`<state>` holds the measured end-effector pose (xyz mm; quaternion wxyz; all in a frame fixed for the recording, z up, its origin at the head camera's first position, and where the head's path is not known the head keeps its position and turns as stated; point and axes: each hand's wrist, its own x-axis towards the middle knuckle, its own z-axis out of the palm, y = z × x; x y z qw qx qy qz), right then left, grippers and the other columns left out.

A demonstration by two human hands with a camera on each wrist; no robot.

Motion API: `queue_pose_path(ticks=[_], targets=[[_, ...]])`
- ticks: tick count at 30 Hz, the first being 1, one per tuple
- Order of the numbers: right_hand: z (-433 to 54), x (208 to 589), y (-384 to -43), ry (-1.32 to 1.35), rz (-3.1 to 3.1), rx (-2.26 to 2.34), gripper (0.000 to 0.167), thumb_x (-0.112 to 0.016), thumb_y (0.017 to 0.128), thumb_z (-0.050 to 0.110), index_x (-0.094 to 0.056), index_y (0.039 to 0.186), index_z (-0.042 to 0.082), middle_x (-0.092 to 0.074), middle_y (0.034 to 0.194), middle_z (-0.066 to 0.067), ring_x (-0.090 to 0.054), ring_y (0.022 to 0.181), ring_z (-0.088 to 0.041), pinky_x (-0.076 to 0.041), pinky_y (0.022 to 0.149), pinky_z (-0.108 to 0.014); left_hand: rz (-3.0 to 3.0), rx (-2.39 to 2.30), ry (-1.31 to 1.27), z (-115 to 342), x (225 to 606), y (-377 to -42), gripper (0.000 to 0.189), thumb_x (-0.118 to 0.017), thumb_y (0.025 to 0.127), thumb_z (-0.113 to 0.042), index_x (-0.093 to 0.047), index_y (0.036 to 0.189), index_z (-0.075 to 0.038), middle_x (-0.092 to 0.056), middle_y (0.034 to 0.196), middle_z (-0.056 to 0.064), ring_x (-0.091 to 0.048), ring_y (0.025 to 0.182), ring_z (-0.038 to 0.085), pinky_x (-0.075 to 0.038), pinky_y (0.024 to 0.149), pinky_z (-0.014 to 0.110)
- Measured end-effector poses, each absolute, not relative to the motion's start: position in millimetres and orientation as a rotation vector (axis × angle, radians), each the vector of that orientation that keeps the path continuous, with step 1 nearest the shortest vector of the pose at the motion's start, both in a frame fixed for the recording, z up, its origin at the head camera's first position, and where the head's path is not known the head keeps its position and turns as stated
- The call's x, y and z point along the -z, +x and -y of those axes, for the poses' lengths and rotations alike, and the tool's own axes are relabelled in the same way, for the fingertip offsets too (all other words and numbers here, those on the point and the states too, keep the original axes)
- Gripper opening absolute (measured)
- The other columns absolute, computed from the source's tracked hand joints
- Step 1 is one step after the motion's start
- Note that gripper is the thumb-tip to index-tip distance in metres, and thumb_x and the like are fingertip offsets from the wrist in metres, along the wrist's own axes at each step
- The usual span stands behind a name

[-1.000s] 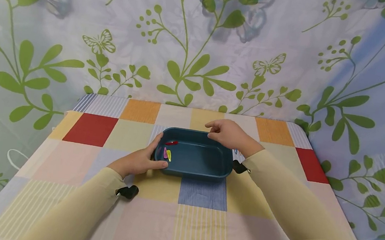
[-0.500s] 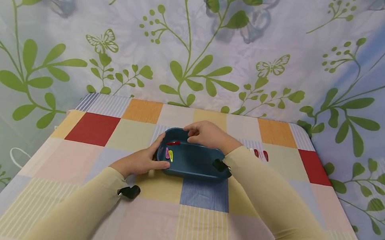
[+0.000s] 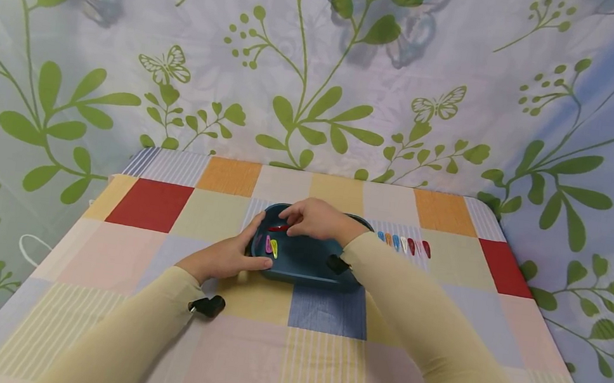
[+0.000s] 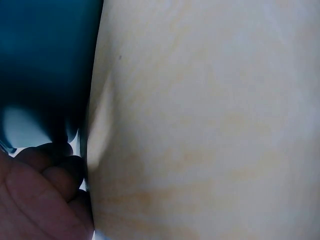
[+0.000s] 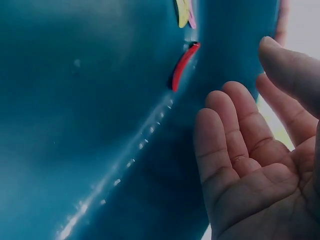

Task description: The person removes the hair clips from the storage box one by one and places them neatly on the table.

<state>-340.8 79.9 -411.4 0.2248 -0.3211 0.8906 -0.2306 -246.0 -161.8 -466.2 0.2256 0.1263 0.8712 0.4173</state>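
Note:
A dark blue rectangular tray (image 3: pixel 309 265) sits mid-table. My left hand (image 3: pixel 221 259) grips its left end, thumb at the near rim and fingers along the outer wall; the left wrist view shows curled fingers (image 4: pixel 60 175) beside the tray's side. Inside the tray's left part lie a red hair clip (image 3: pixel 277 228), a pink hair clip (image 3: pixel 268 244) and a yellow hair clip (image 3: pixel 274 249). Above the tray, my right hand (image 3: pixel 317 219) has its fingertips close to the red clip, holding nothing; in the right wrist view its loosely bent fingers are apart from that clip (image 5: pixel 184 67).
Several hair clips, among them a dark red clip (image 3: pixel 411 246), lie in a row right of the tray, the nearest partly behind the right arm. A patchwork cloth (image 3: pixel 229 354) covers the table. A patterned curtain (image 3: pixel 323 59) hangs behind, and a white cable (image 3: pixel 29 250) loops at the left edge.
My right hand has moved left from the tray's far right rim to the red clip, uncovering the row of clips at the right. The left hand keeps its grip on the tray.

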Motion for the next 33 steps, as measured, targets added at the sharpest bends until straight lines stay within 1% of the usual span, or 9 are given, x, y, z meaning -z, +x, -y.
queue_pose_path(ticks=[7,14,20,26,29,33], targets=[[-71.8,424.2,-345.2,-0.907,-2.421,0.611,0.04,-0.076,0.098,0.02,-0.071,0.137,0.013,-0.079,0.117,-0.003,-0.072,0.107,-0.017,-0.058,0.096,-0.035,-2.405,-1.156,0.363,162.1,467.0,-247.8,0.112,-0.072,0.096,-0.055,0.014,0.167,-0.043,-0.019,0.176,0.013,-0.039,0.151,0.04,-0.033,0.122,0.065],[-66.0,432.5,-343.9,-0.948,-2.389,0.581,0.04,-0.078,0.096,0.019,-0.072,0.134,0.009,-0.079,0.112,-0.004,-0.071,0.1,-0.014,-0.058,0.093,-0.031,-2.408,-1.157,0.387,161.6,466.9,-248.1,0.112,-0.071,0.096,-0.056,0.015,0.166,-0.043,-0.022,0.175,0.014,-0.044,0.146,0.038,-0.037,0.12,0.062],[-61.5,440.6,-345.7,-0.975,-2.392,0.518,0.04,-0.081,0.094,0.021,-0.073,0.131,0.009,-0.079,0.108,-0.003,-0.07,0.096,-0.013,-0.058,0.088,-0.029,-2.402,-1.177,0.386,160.9,466.0,-247.4,0.111,-0.072,0.097,-0.051,0.013,0.167,-0.044,-0.022,0.175,0.014,-0.047,0.14,0.037,-0.039,0.119,0.059],[-55.7,448.5,-347.3,-0.967,-2.401,0.497,0.039,-0.084,0.092,0.024,-0.074,0.127,0.01,-0.077,0.107,-0.003,-0.068,0.094,-0.014,-0.058,0.087,-0.029,-2.395,-1.189,0.395,162.1,467.3,-247.8,0.112,-0.072,0.096,-0.053,0.013,0.167,-0.042,-0.015,0.177,0.012,-0.042,0.147,0.036,-0.035,0.122,0.06],[-52.1,453.2,-347.7,-0.971,-2.414,0.482,0.039,-0.085,0.09,0.027,-0.074,0.124,0.01,-0.076,0.104,-0.002,-0.066,0.091,-0.013,-0.056,0.084,-0.027,-2.397,-1.184,0.396,162.6,467.7,-247.8,0.112,-0.072,0.096,-0.055,0.013,0.167,-0.042,-0.016,0.176,0.012,-0.044,0.144,0.035,-0.036,0.121,0.058],[-47.1,458.0,-347.4,-0.976,-2.442,0.457,0.038,-0.087,0.089,0.03,-0.074,0.119,0.011,-0.074,0.1,-0.001,-0.063,0.087,-0.012,-0.054,0.08,-0.026,-2.405,-1.175,0.397,163.4,468.3,-247.8,0.114,-0.072,0.094,-0.059,0.013,0.167,-0.042,-0.021,0.175,0.013,-0.048,0.136,0.035,-0.04,0.117,0.056]])
